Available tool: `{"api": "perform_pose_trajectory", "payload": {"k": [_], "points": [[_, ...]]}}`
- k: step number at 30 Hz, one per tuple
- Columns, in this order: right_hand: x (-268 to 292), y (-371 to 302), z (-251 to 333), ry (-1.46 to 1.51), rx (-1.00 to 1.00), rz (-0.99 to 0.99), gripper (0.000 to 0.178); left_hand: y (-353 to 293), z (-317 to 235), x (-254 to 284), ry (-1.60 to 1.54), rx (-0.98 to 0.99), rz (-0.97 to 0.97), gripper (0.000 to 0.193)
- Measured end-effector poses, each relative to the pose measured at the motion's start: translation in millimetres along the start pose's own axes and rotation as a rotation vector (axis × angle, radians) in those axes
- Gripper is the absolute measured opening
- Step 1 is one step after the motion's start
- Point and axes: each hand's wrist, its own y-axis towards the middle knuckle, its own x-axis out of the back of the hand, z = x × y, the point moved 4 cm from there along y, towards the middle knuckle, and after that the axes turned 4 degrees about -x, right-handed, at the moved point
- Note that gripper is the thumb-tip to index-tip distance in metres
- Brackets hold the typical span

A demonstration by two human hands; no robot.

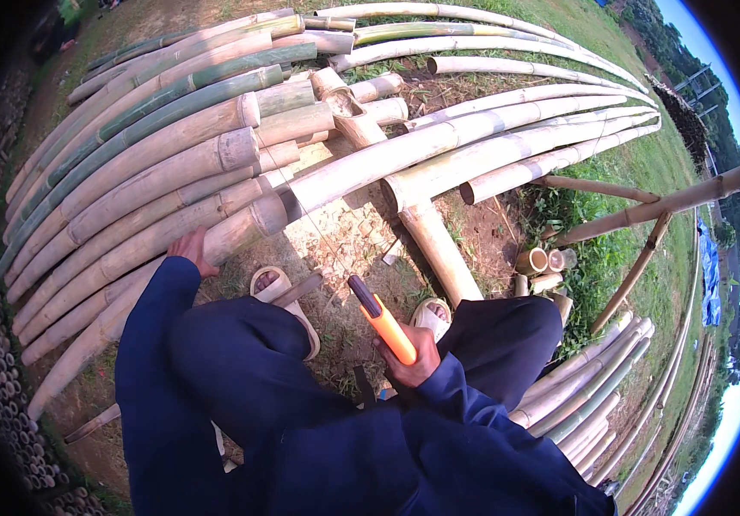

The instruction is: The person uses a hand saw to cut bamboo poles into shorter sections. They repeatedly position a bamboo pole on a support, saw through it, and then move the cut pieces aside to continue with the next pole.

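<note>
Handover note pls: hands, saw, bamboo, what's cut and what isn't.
Left hand: resting on the nearest bamboo pole of the stack, near its cut end.
Right hand: gripping the orange-handled saw, blade raised toward the stack, not touching any pole.
Short cut bamboo pieces lie on the ground to the right.
Done: no cut visible on the pole under the left hand.
Left: probably sawing that pole, though no cut line is marked.

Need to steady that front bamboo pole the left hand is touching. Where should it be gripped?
Grip the front bamboo pole just behind its cut end, from above, about where the left hand rests. It lies flat on the outside of the stack, so its top is free. The right hand holds the orange-handled tool.
</note>
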Motion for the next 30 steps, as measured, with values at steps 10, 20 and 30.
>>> {"api": "perform_pose_trajectory", "payload": {"k": [10,20,30], "points": [[43.3,-64.1,23.0,0.207,0.053,0.006,0.008,-89.7,-52.9,57.0,0.023,-0.039,-0.074,0.087],[58.1,-100.5,44.7,0.196,0.09,-0.086,0.008,-117.1,-54.5,47.4,-0.104,-0.15,-0.106,0.058],[50.6,-88.7,32.0,0.254,-0.117,0.045,0.017,-105.4,-56.2,16.6,-0.133,-0.08,-0.025,0.059]]}}
